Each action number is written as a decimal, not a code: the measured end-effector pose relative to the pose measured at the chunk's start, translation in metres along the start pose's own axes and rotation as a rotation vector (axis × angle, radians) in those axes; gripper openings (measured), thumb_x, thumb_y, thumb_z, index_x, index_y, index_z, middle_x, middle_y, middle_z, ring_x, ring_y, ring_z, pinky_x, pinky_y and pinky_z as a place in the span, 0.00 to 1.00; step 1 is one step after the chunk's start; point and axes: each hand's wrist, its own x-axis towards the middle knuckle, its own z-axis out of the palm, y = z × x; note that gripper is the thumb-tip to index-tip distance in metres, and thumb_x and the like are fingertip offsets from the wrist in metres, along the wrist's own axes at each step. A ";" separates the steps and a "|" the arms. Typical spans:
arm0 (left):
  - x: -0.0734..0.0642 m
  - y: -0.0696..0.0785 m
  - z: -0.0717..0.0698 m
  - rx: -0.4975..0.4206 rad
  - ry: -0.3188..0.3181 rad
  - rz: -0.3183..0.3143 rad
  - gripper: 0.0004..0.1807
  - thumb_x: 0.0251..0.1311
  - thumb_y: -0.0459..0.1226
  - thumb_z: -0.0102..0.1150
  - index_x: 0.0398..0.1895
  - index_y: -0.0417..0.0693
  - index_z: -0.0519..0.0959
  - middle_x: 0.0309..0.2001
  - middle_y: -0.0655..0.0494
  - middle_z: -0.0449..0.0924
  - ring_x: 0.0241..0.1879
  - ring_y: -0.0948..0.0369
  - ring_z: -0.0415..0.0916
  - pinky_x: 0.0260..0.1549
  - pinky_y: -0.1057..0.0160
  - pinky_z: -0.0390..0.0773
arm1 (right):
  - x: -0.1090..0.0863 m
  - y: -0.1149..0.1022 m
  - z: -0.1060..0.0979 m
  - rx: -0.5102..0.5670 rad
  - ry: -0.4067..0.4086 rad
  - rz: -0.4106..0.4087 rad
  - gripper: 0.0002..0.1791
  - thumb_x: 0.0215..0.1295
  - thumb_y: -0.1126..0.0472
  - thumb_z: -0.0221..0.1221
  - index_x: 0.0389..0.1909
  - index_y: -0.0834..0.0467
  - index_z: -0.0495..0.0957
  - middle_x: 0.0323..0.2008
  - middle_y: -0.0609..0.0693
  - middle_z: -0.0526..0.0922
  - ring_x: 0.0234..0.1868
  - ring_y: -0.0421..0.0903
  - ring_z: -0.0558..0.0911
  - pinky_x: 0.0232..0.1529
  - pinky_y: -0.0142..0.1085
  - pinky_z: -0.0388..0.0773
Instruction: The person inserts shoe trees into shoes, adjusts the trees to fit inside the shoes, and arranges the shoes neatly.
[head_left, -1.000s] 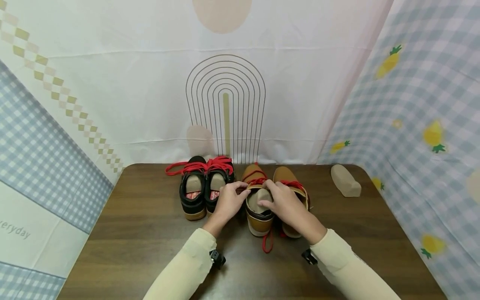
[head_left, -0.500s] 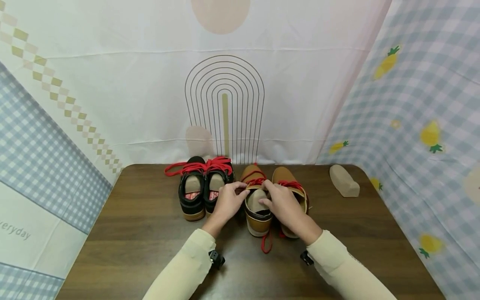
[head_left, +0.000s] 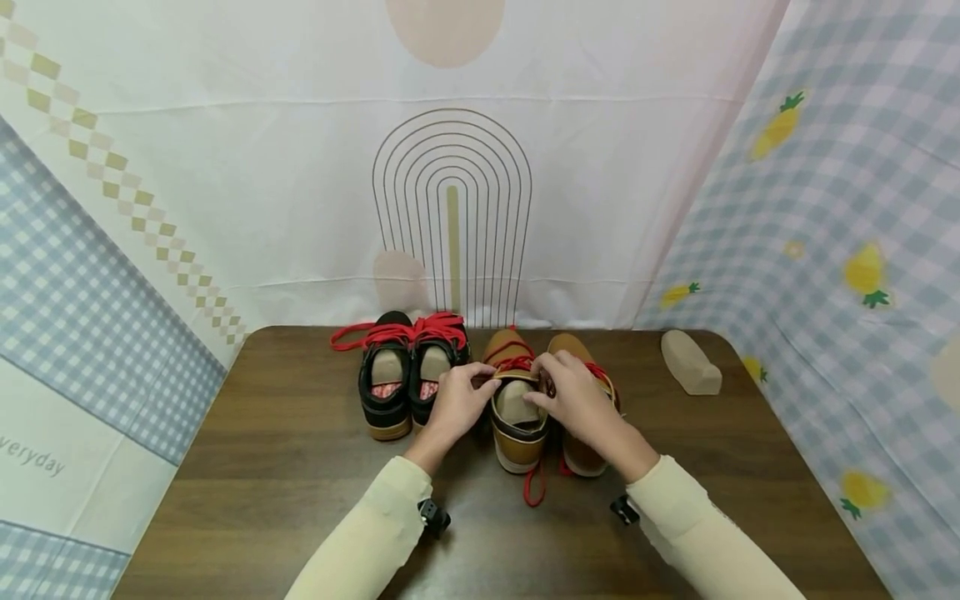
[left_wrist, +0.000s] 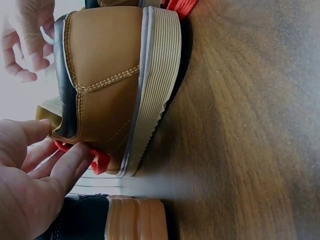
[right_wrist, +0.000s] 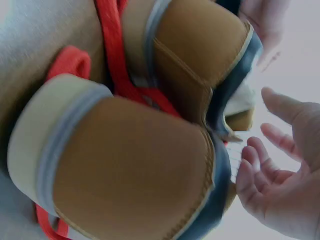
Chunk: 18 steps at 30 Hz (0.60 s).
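1. Head view. Your left hand (head_left: 459, 402): thumb and fingers pinching the left edge of the left tan shoe (head_left: 517, 450) at its opening. Your right hand (head_left: 577, 402): thumb and fingers parted, over the gap between that shoe and the right tan shoe (head_left: 587, 460). Inside the left tan shoe: one beige shoe form (head_left: 516, 406). Both tan shoes stand upright, toes away from you, on the brown wood-grain table (head_left: 300, 483). To their left: a pair of black shoes (head_left: 384, 414), red-laced, a beige form in each. Far right: one lone beige form (head_left: 688, 362), lying on the table.

2. Left wrist view. Your left thumb and fingers grip the collar edge, a red lace (left_wrist: 101, 162) at the fingertips. Ridged pale sole (left_wrist: 159, 75) on the table. Your right hand appears beyond the shoe.

3. Right wrist view. Your right hand: fingers loosely bent, holding nothing, just beside the shoe openings. Nearest the camera: the right tan shoe's heel; the left tan shoe behind it.
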 end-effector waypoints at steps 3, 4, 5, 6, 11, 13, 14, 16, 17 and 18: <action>0.000 0.000 0.000 -0.001 0.005 0.000 0.11 0.68 0.39 0.67 0.49 0.47 0.88 0.44 0.52 0.90 0.43 0.57 0.87 0.42 0.56 0.85 | 0.005 0.003 -0.003 0.041 -0.029 -0.002 0.21 0.56 0.55 0.77 0.46 0.58 0.80 0.35 0.52 0.75 0.34 0.44 0.70 0.34 0.37 0.69; 0.000 0.000 -0.001 0.000 0.005 0.002 0.10 0.68 0.39 0.67 0.49 0.47 0.88 0.44 0.52 0.90 0.43 0.57 0.87 0.42 0.56 0.85 | 0.007 0.003 -0.004 0.046 -0.048 -0.002 0.22 0.57 0.55 0.77 0.47 0.58 0.81 0.37 0.53 0.76 0.35 0.45 0.71 0.35 0.38 0.70; 0.000 0.000 -0.001 -0.001 0.006 0.001 0.10 0.67 0.39 0.67 0.49 0.47 0.88 0.44 0.52 0.90 0.43 0.57 0.87 0.42 0.56 0.85 | 0.009 0.003 -0.004 0.043 -0.070 0.001 0.23 0.57 0.54 0.76 0.49 0.59 0.81 0.39 0.53 0.77 0.36 0.46 0.72 0.37 0.39 0.72; 0.000 0.001 -0.001 0.001 0.006 0.001 0.10 0.67 0.39 0.68 0.49 0.47 0.88 0.44 0.52 0.90 0.42 0.57 0.87 0.42 0.56 0.85 | 0.011 0.003 -0.004 0.042 -0.097 0.008 0.23 0.58 0.53 0.76 0.50 0.59 0.81 0.41 0.54 0.78 0.38 0.47 0.74 0.39 0.41 0.75; 0.002 0.001 0.000 0.018 0.006 0.008 0.10 0.67 0.39 0.68 0.48 0.48 0.89 0.44 0.51 0.90 0.42 0.57 0.87 0.41 0.56 0.85 | 0.018 0.001 -0.002 0.048 -0.209 0.047 0.24 0.62 0.50 0.73 0.54 0.57 0.80 0.51 0.56 0.79 0.50 0.54 0.79 0.52 0.49 0.80; 0.002 0.001 0.000 0.023 0.005 0.007 0.10 0.67 0.39 0.68 0.48 0.48 0.89 0.44 0.51 0.90 0.42 0.57 0.87 0.41 0.56 0.84 | 0.022 0.002 -0.001 0.077 -0.225 0.059 0.24 0.62 0.50 0.73 0.54 0.57 0.81 0.51 0.56 0.79 0.51 0.54 0.80 0.53 0.50 0.80; 0.002 0.001 0.000 0.021 0.003 0.005 0.10 0.67 0.39 0.68 0.49 0.48 0.89 0.44 0.51 0.90 0.42 0.57 0.87 0.41 0.56 0.85 | 0.023 0.003 -0.001 0.091 -0.228 0.058 0.23 0.62 0.51 0.73 0.53 0.57 0.81 0.51 0.56 0.80 0.51 0.54 0.80 0.53 0.50 0.80; 0.002 0.001 0.000 0.018 -0.001 0.001 0.10 0.67 0.39 0.67 0.49 0.48 0.88 0.44 0.51 0.90 0.41 0.57 0.87 0.40 0.56 0.85 | 0.026 0.004 -0.001 0.121 -0.234 0.061 0.22 0.61 0.52 0.73 0.52 0.58 0.82 0.50 0.56 0.80 0.50 0.54 0.80 0.52 0.49 0.80; 0.002 0.001 0.000 0.016 -0.002 -0.002 0.11 0.67 0.39 0.67 0.49 0.48 0.88 0.44 0.51 0.90 0.41 0.57 0.87 0.39 0.57 0.85 | 0.027 0.004 -0.001 0.129 -0.237 0.060 0.22 0.61 0.53 0.74 0.51 0.58 0.82 0.49 0.56 0.81 0.49 0.53 0.80 0.51 0.49 0.80; 0.001 0.001 0.000 0.015 -0.004 -0.005 0.11 0.67 0.39 0.67 0.49 0.48 0.88 0.44 0.51 0.90 0.40 0.57 0.87 0.39 0.57 0.84 | 0.028 0.005 -0.002 0.133 -0.239 0.059 0.21 0.61 0.53 0.74 0.51 0.58 0.82 0.49 0.56 0.81 0.48 0.52 0.80 0.50 0.49 0.79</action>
